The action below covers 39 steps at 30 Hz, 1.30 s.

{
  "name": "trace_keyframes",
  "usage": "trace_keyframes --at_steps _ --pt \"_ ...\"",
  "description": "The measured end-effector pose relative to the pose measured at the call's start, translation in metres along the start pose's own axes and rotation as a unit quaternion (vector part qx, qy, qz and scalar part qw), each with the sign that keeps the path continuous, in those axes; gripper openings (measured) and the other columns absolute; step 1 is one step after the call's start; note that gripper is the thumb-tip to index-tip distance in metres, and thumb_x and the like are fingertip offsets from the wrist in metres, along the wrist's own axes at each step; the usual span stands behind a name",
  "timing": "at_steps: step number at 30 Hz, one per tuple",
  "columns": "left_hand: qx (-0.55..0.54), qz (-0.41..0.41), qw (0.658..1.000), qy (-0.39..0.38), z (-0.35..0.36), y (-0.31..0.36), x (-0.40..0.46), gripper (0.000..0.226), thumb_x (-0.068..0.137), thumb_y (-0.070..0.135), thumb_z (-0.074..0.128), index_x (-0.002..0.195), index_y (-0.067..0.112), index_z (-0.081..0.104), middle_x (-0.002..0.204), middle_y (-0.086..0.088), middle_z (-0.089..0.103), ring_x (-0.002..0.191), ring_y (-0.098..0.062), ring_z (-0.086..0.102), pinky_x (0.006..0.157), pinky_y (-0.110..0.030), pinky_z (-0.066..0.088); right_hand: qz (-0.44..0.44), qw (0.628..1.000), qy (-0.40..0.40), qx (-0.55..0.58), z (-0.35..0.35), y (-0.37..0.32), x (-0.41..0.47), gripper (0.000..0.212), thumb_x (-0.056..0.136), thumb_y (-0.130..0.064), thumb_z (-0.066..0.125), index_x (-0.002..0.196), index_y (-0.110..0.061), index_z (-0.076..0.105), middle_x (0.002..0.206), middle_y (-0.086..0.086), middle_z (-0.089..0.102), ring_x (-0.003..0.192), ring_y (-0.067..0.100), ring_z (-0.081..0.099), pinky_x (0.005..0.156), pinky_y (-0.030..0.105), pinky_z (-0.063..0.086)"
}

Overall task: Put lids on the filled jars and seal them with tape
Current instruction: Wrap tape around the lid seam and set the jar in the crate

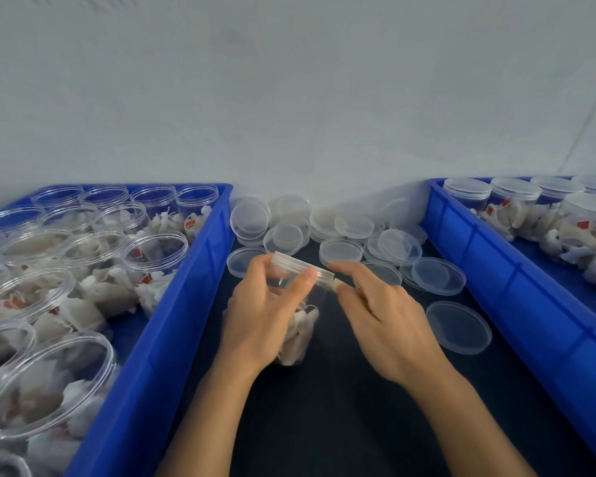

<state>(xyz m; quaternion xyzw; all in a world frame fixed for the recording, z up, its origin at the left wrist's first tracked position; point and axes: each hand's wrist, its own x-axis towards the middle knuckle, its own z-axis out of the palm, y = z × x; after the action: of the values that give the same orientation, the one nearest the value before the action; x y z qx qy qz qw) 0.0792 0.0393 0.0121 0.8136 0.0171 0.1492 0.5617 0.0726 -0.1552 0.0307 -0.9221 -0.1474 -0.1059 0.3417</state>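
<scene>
A clear plastic jar [298, 330] filled with white tea bags is tilted over the dark table, its lid [300, 266] on top. My left hand [262, 315] grips the jar around its side, thumb up near the lid. My right hand [382, 318] reaches to the lid's right edge, where its fingertips pinch what looks like a small strip of clear tape [334, 283]. Loose clear lids [341, 232] lie in a pile behind the jar.
A blue bin [172, 325] on the left holds several open filled jars [154, 251]. Lidded jars [515, 192] stand in the blue bin [516, 290] on the right. A single lid [458, 327] lies on the table right of my hands. A pale wall rises behind.
</scene>
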Motion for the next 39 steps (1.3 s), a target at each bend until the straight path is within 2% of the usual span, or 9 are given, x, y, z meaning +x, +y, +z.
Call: trace_keyframes --at_steps 9,16,21,24,27,29,32,34,39 --pt "-0.104 -0.004 0.994 -0.033 0.003 0.004 -0.004 0.056 0.078 0.073 0.07 0.118 0.034 0.067 0.113 0.01 0.075 0.106 -0.011 0.073 0.097 -0.048 0.06 0.003 1.0 -0.012 0.01 -0.001 0.008 0.002 0.031 0.108 -0.047 0.038 0.138 -0.053 0.045 0.075 -0.028 0.061 0.077 -0.003 0.057 0.067 0.033 0.037" --pt "-0.154 0.002 0.986 -0.068 0.001 0.003 -0.002 0.064 0.08 0.069 0.069 0.116 0.017 0.069 0.105 -0.001 0.077 0.094 -0.016 0.078 0.078 -0.025 0.061 -0.002 1.0 -0.015 -0.012 -0.002 0.001 -0.001 0.031 0.107 -0.056 0.027 0.135 -0.059 0.042 0.082 -0.036 0.059 0.074 0.008 0.06 0.074 0.038 0.043" --pt "-0.102 0.006 0.991 -0.089 -0.001 0.004 -0.004 0.052 0.088 0.072 0.06 0.112 0.026 0.067 0.1 0.013 0.075 0.091 -0.005 0.076 0.073 -0.013 0.055 -0.003 1.0 -0.003 -0.025 0.002 -0.001 -0.001 0.031 0.108 -0.055 0.027 0.134 -0.055 0.043 0.081 -0.038 0.058 0.073 0.007 0.059 0.074 0.039 0.043" --pt "0.027 0.05 0.998 -0.03 0.002 0.007 -0.007 0.05 0.084 0.081 0.05 0.112 0.041 0.06 0.102 0.022 0.07 0.095 0.003 0.07 0.074 -0.019 0.056 -0.001 1.0 0.004 -0.022 0.001 -0.002 -0.002 0.031 0.108 -0.054 0.029 0.135 -0.056 0.043 0.077 -0.038 0.058 0.07 0.005 0.058 0.072 0.038 0.043" --pt "0.11 0.102 0.986 0.072 0.005 0.014 -0.008 0.065 0.085 0.08 0.05 0.133 0.036 0.053 0.112 0.022 0.065 0.098 0.003 0.067 0.079 -0.023 0.059 0.0 0.999 0.021 -0.028 0.0 -0.006 -0.003 0.033 0.107 -0.055 0.027 0.135 -0.055 0.044 0.07 -0.023 0.062 0.069 0.007 0.06 0.071 0.038 0.046" --pt "0.127 0.124 0.979 0.096 0.008 0.017 -0.011 0.066 0.086 0.078 0.051 0.136 0.035 0.052 0.12 0.02 0.063 0.102 -0.002 0.067 0.083 -0.029 0.061 0.0 0.999 0.029 -0.036 0.001 -0.01 -0.004 0.035 0.106 -0.056 0.024 0.135 -0.053 0.044 0.063 -0.015 0.056 0.07 0.01 0.061 0.073 0.04 0.05" --pt "0.127 0.113 0.983 0.066 0.016 0.019 -0.015 0.066 0.086 0.082 0.05 0.14 0.045 0.045 0.131 0.019 0.059 0.112 -0.004 0.063 0.092 -0.036 0.06 -0.004 0.999 0.034 -0.039 0.003 -0.016 -0.005 0.039 0.104 -0.06 0.02 0.134 -0.052 0.043 0.067 -0.018 0.053 0.072 0.011 0.061 0.073 0.04 0.049" --pt "0.097 0.104 0.989 0.033 0.018 0.017 -0.015 0.057 0.089 0.08 0.05 0.138 0.051 0.044 0.127 0.02 0.061 0.111 -0.003 0.064 0.094 -0.039 0.06 -0.002 0.999 0.028 -0.031 0.002 -0.016 -0.006 0.038 0.104 -0.06 0.02 0.134 -0.052 0.043 0.069 -0.019 0.055 0.073 0.009 0.061 0.072 0.038 0.046" --pt "0.028 0.093 0.995 0.015 0.012 0.011 -0.011 0.037 0.09 0.074 0.053 0.121 0.054 0.053 0.115 0.018 0.066 0.1 -0.002 0.068 0.087 -0.044 0.061 -0.004 0.999 0.011 -0.03 -0.006 -0.011 -0.004 0.04 0.105 -0.036 0.035 0.139 -0.055 0.046 0.06 -0.015 0.056 0.067 0.009 0.058 0.071 0.038 0.046"
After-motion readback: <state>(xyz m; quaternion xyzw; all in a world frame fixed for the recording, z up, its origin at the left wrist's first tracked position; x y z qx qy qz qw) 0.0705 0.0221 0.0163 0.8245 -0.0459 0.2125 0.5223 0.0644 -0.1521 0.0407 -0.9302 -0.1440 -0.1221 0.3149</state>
